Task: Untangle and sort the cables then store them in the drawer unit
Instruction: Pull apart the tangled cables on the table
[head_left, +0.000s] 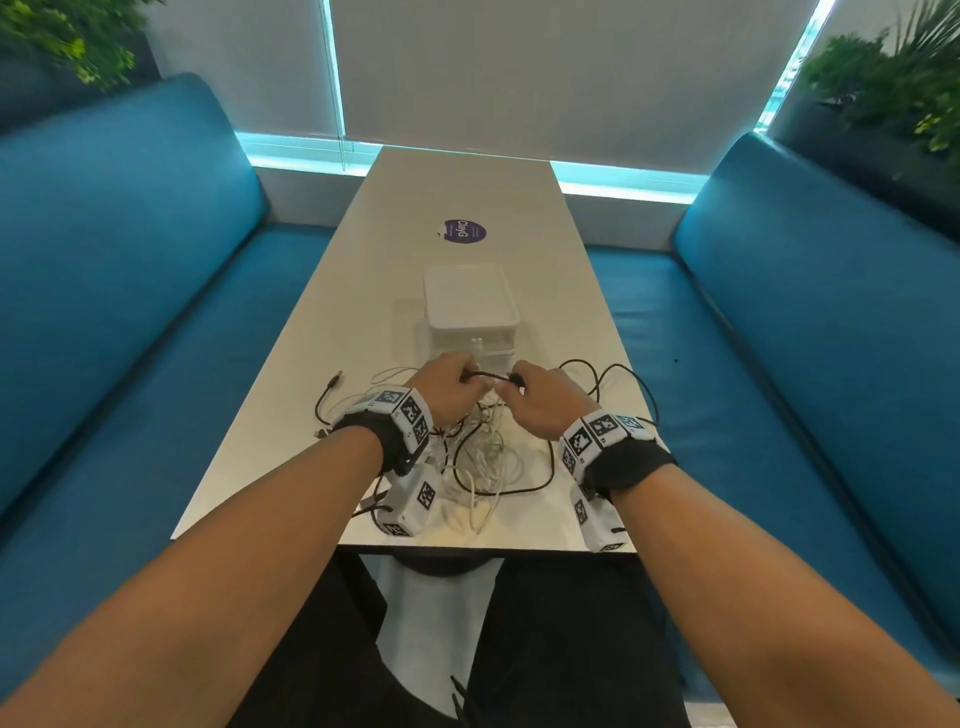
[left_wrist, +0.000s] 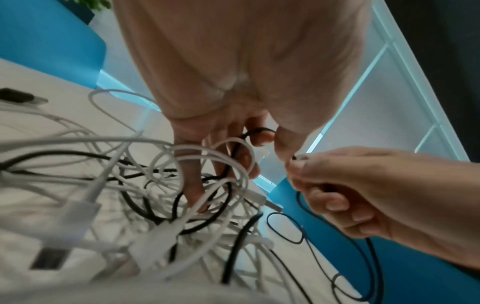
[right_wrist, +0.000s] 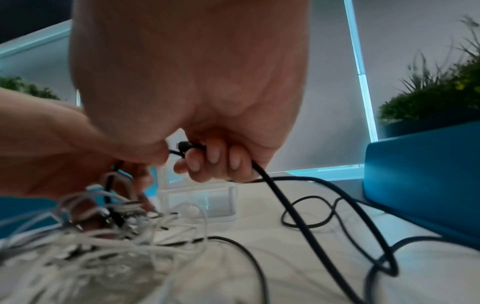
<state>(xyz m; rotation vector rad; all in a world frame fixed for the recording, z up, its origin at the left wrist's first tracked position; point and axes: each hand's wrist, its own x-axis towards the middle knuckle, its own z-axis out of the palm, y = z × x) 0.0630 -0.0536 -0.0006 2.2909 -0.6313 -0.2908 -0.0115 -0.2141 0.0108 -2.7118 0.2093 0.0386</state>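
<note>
Both hands work cable pile (head_left: 478, 457) just in front of drawer unit (head_left: 470, 312). Left hand (head_left: 447, 387) and right hand (head_left: 545, 400) pinch one black cable (head_left: 488, 375) between them. Cable light, limp, snag-prone; best held near plug, fed out slowly.

Cyan daylight glows around the window blinds (head_left: 545, 73); wide-angle edges bow, and both wrist views blur the nearest cables (left_wrist: 109, 185).
</note>
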